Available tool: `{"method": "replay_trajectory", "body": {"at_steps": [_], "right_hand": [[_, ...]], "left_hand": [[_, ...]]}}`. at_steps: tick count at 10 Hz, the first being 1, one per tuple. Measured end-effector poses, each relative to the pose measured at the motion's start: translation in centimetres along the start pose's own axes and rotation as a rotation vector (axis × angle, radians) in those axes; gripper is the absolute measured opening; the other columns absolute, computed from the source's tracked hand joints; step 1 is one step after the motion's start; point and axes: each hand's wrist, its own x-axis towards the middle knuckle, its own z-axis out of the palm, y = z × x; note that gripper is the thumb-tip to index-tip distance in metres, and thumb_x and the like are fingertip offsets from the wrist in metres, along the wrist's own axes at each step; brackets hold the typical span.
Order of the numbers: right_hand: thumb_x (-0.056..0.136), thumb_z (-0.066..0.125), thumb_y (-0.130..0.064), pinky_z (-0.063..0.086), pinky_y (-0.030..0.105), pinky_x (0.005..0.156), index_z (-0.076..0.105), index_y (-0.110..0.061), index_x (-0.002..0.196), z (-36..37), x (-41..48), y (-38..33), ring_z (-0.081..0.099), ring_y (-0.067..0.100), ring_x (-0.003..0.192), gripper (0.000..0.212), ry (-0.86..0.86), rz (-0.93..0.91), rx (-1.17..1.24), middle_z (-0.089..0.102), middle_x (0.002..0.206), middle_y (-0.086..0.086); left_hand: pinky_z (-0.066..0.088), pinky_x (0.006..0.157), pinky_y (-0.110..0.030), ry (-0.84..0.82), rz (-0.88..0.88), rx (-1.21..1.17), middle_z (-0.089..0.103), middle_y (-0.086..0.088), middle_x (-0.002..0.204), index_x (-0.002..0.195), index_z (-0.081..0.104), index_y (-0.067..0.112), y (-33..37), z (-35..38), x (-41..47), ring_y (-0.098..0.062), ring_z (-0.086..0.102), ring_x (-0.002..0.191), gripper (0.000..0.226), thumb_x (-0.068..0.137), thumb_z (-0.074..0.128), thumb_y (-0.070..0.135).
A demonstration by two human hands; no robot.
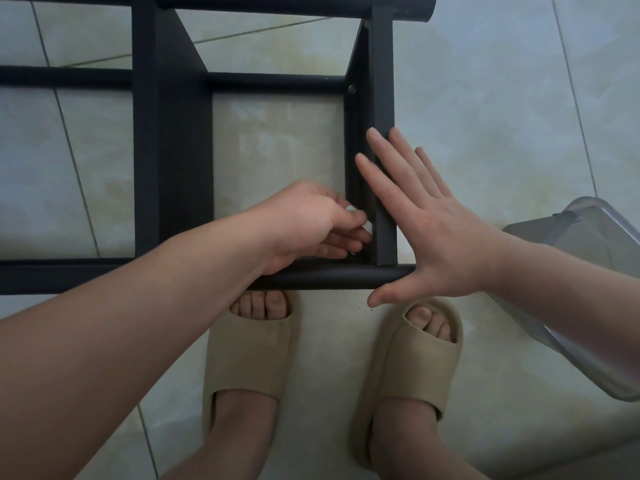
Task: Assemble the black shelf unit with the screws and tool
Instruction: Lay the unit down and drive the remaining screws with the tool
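The black shelf unit (173,150) stands on the tiled floor, seen from above, with round tubes front and back and flat panels between them. My left hand (308,223) reaches inside the frame and pinches a small object at the lower inside corner of the right panel (382,98), close to a screw (353,252) near the front tube (332,277). What the fingers hold is too hidden to name. My right hand (426,223) lies flat with straight fingers against the outside of that panel. Another screw (352,88) sits at the panel's far end.
My two feet in beige slippers (249,355) stand just in front of the front tube. A clear plastic container (588,271) rests on the floor at the right, partly under my right forearm. Pale floor tiles surround the shelf.
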Motion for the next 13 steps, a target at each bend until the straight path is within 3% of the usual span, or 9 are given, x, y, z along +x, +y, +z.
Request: {"method": "replay_trajectory", "body": {"at_steps": [6,10,12,13], "right_hand": [[0.070,0.055,-0.091,0.003,0.061,0.124,0.002,-0.006,0.162,0.1,0.1,0.0,-0.017,0.031,0.155,0.135,0.004,-0.001,0.011,-0.011,0.169,0.014],[0.070,0.054,-0.091,0.002,0.061,0.124,0.002,-0.007,0.162,0.1,0.0,0.1,-0.017,0.031,0.155,0.135,0.010,-0.003,0.019,-0.011,0.169,0.014],[0.069,0.054,-0.091,0.002,0.061,0.124,0.002,-0.006,0.162,0.2,0.0,0.1,-0.017,0.031,0.155,0.136,0.016,-0.004,0.020,-0.011,0.169,0.014],[0.069,0.054,-0.091,0.003,0.061,0.124,0.003,-0.006,0.162,0.2,0.0,0.1,-0.017,0.031,0.155,0.135,0.020,-0.007,0.022,-0.010,0.169,0.014]], "left_hand": [[0.056,0.074,-0.024,-0.025,0.060,0.224,0.074,-0.002,0.076,0.084,0.064,0.011,0.1,-0.6,-0.6,-0.012,0.067,0.073,0.017,0.099,0.057,0.009],[0.057,0.086,-0.035,-0.050,0.084,0.363,0.076,-0.006,0.084,0.084,0.067,0.012,-0.1,-1.0,-0.9,-0.020,0.071,0.083,0.016,0.099,0.059,0.010],[0.058,0.082,-0.032,-0.058,0.086,0.409,0.077,-0.005,0.084,0.084,0.068,0.014,-0.2,-1.0,-1.0,-0.019,0.071,0.082,0.016,0.098,0.061,0.011],[0.058,0.071,-0.022,-0.064,0.081,0.433,0.076,-0.002,0.080,0.084,0.068,0.015,-0.3,-1.1,-0.9,-0.011,0.070,0.073,0.016,0.098,0.062,0.012]]}}
